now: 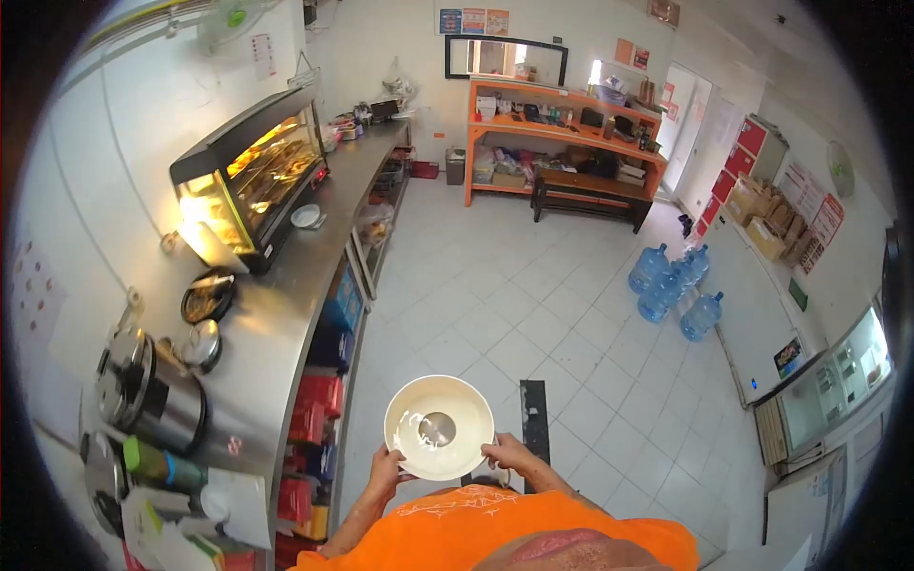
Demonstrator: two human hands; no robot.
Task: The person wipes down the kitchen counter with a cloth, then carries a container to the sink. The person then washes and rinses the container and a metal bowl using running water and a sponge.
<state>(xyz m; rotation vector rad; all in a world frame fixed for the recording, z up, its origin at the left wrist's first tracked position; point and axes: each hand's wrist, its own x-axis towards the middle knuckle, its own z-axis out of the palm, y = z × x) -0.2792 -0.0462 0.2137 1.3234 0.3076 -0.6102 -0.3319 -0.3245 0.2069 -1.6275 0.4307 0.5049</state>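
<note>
A round cream-white bowl (pixel 405 443) with a shiny grey disc at its inside bottom is held level in front of my orange shirt. Light glares on its inner wall; whether it contains liquid I cannot tell. My left hand (pixel 387 471) is closed on the lower left of its rim. On the right side, my right hand (pixel 511 453) grips the rim, fingers curled at the edge. Both hands are over the tiled floor, to the right of the steel counter (pixel 262 366).
Along the left counter stand a lit food warmer (pixel 257 181), a black pan (pixel 208 295) and a large cooker (pixel 157 395). Blue water jugs (pixel 666 285) sit on the floor at right. Orange shelves (pixel 533 128) and a bench (pixel 590 190) stand at the back.
</note>
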